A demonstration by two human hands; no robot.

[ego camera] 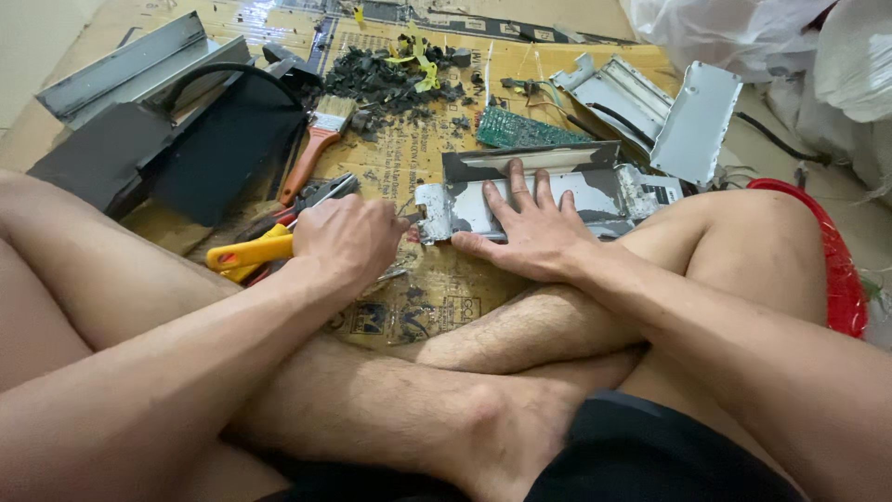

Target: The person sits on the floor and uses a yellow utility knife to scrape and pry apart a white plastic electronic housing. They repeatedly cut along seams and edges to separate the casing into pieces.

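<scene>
The grey metal panel [544, 200], scuffed and flaking at its left end, lies flat on the cardboard sheet [437, 288] before the crossed legs. The right hand [534, 228] presses it, fingers spread. The left hand [348, 242] is closed around a yellow-handled tool [246, 253]; a paintbrush [316, 144] lies beyond.

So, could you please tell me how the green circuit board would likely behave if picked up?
The green circuit board looks thin and flat, so probably stiff and light. Wires run from its top edge, so they may drag along. It lies flat on the cardboard, unlikely to roll.
</scene>
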